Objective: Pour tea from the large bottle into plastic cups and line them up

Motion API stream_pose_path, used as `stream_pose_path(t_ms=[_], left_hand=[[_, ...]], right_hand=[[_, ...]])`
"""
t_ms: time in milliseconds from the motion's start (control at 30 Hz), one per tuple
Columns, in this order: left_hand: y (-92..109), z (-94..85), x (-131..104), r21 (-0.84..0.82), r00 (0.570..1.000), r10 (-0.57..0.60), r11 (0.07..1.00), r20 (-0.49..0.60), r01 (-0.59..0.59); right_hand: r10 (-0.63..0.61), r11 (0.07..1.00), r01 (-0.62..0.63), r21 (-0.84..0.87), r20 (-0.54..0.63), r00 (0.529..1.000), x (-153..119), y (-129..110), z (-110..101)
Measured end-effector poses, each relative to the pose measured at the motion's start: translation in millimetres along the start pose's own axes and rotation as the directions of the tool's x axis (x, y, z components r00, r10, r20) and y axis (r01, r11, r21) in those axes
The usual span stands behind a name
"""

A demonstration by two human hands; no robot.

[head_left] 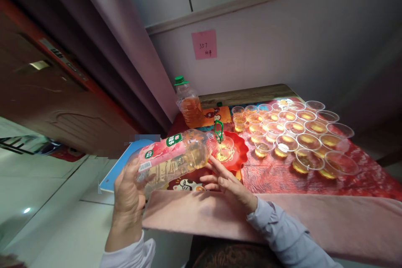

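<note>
A large clear juice bottle (191,155) with a pink label lies tilted almost on its side, its neck pointing right. My left hand (129,186) is closed around its base end. Pale yellow liquid shows inside along the lower side. My right hand (228,180) has its fingers stretched out under the shoulder of the bottle; whether the fingertips touch it I cannot tell. A green carrying ring (219,130) hangs at the neck. Below the mouth, a clear plastic cup (226,145) stands on a red scalloped tray (243,153).
Several clear cups of yellow drink (285,144) stand close together on the red tablecloth (266,180). Behind the tray is a green-capped bottle of orange drink (191,109). A pink cloth (201,213) covers the near edge. At left are a blue board (116,171) and a door (56,92).
</note>
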State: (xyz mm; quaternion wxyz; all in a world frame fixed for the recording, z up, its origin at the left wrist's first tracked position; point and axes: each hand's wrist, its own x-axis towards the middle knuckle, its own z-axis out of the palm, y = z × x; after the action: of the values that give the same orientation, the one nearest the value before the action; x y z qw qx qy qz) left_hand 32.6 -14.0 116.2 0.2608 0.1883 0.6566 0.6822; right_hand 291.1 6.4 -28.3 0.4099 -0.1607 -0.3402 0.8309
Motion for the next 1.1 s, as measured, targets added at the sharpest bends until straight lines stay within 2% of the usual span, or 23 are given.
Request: stream_pose_path(t_ms=[567,1100], left_hand=[[3.6,-1.2,3.3,0.061,0.999,0.021,0.998,0.039,-0.024],[8.2,2.9,4.0,0.087,0.999,0.027,0.996,0.032,-0.03]], right_hand=[[0.011,0.999,-0.011,0.03,0.003,1.0,-0.6,0.9,1.0],[0.031,0.998,-0.028,0.063,-0.037,0.999,-1.2,-1.1,5.0]])
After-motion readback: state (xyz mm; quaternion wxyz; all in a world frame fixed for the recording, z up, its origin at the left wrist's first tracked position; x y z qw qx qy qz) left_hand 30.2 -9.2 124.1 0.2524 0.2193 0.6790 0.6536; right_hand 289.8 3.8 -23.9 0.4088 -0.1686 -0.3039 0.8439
